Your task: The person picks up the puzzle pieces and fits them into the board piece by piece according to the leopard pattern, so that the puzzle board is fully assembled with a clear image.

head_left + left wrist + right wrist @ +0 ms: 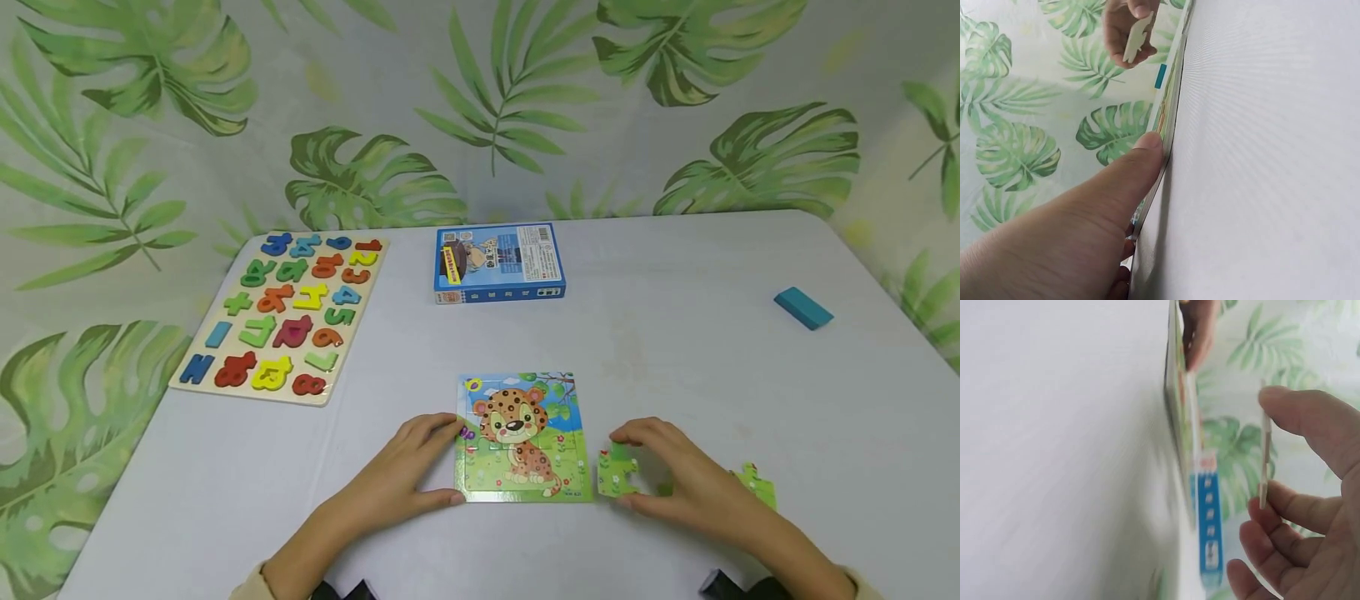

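Observation:
A square jigsaw puzzle board (pixel 517 437) with a spotted leopard cub picture lies flat on the table. My left hand (pixel 405 467) rests at its left edge, with thumb and fingers spread along that side; in the left wrist view the straight thumb (pixel 1141 162) touches the board's edge. Just right of the board, my right hand (pixel 686 479) pinches a green puzzle piece (pixel 615 473) by its edges between thumb and index finger. Seen edge-on in the right wrist view, the piece (pixel 1265 462) is thin and raised off the table. Another green puzzle piece (pixel 757 485) lies partly hidden behind the right wrist.
A wooden number board (pixel 225 325) with coloured digits lies at the back left. Behind the puzzle is a blue box (pixel 498 262). A teal block (pixel 803 308) sits at the far right. A leaf-patterned cloth (pixel 510 100) hangs behind the white table (pixel 675 333).

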Available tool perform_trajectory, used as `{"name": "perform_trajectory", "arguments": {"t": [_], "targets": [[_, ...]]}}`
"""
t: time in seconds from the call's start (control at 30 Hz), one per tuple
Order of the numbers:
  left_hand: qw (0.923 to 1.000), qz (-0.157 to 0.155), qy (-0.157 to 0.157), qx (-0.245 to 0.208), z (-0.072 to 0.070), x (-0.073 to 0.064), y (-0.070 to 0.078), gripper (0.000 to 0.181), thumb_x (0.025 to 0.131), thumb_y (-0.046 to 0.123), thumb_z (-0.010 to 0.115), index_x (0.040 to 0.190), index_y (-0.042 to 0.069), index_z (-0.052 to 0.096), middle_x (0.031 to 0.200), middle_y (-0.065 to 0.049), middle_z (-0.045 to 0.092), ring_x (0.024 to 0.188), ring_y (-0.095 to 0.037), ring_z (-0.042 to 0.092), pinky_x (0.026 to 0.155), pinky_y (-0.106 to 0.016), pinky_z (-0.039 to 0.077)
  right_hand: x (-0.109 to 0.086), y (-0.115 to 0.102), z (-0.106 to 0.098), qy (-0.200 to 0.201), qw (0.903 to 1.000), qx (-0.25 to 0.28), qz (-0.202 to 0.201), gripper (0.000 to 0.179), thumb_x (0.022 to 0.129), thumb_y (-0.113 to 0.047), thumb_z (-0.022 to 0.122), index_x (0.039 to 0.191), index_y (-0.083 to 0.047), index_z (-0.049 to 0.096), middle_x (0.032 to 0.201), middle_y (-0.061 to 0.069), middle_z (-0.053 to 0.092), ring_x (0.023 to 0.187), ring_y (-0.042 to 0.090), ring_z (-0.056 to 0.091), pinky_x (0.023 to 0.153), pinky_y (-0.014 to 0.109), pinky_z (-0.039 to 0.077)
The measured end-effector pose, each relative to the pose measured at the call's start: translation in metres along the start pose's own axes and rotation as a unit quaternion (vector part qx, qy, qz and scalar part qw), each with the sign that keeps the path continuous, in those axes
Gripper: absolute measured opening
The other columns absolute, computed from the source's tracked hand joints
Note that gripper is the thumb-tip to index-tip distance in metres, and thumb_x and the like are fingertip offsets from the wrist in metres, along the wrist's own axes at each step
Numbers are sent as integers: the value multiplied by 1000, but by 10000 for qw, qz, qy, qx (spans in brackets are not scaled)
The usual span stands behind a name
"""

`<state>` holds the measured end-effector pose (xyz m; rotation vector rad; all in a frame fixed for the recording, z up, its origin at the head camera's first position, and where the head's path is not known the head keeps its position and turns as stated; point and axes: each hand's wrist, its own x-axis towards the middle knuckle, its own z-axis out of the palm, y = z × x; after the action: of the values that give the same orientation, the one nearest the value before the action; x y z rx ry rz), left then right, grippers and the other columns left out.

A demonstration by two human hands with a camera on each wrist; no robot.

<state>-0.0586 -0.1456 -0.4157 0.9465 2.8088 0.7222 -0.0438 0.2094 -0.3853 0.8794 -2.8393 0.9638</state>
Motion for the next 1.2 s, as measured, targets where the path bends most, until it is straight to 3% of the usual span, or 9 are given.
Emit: {"name": "perform_trajectory", "arguments": {"t": [0.2, 0.5, 0.73, 0.9, 1.07, 1.2], "targets": [[10000, -9, 25, 7, 1, 0, -1, 82, 77, 61, 54, 140, 14, 32, 140, 2, 28, 128, -11, 20, 103, -30, 23, 32, -28, 11, -20, 9971, 559, -525, 57, 69, -20, 77, 118, -11, 52, 118, -6, 46, 106, 12, 44, 84, 35, 45], [9998, 132, 105, 64, 3, 1, -3, 83, 77, 63, 52, 140, 13, 32, 143, 5, 27, 128, -10, 21, 103, -31, 23, 64, -48, 54, -344, 9954, 754, -479, 57, 72, -33, 75, 119, -10, 53, 114, -4, 48, 105, 14, 44, 87, 38, 42], [9996, 126, 67, 226, 2, 1, -3, 82, 77, 65, 50, 140, 15, 33, 143, 8, 28, 127, -9, 23, 103, -30, 23, 73, -49, 76, -579, 9958, 557, -444, 56, 72, -33, 74, 120, -11, 54, 116, -2, 49, 111, 17, 40, 96, 48, 27], [9995, 226, 102, 172, 1, 1, -3, 78, 77, 61, 54, 139, 18, 34, 141, 7, 30, 126, -11, 25, 102, -32, 25, 77, -50, 84, -522, 9963, 441, -524, 55, 69, -34, 76, 116, -11, 57, 110, -4, 49, 109, 17, 38, 96, 46, 26], [9987, 496, 38, 51, -2, 0, -1, 59, 79, 52, 59, 133, 32, 43, 141, 0, 32, 124, -18, 31, 99, -39, 29, 79, -48, 86, -446, 9963, 412, -603, 52, 70, -37, 75, 115, -15, 59, 105, -8, 47, 105, 14, 38, 92, 43, 28], [9969, 780, -42, 40, -5, 0, 0, 43, 80, 44, 62, 122, 36, 56, 140, -7, 33, 123, -24, 33, 98, -43, 29, 79, -47, 86, -398, 9962, 469, -624, 52, 70, -37, 75, 114, -15, 61, 103, -9, 47, 103, 12, 39, 92, 41, 28]]}}
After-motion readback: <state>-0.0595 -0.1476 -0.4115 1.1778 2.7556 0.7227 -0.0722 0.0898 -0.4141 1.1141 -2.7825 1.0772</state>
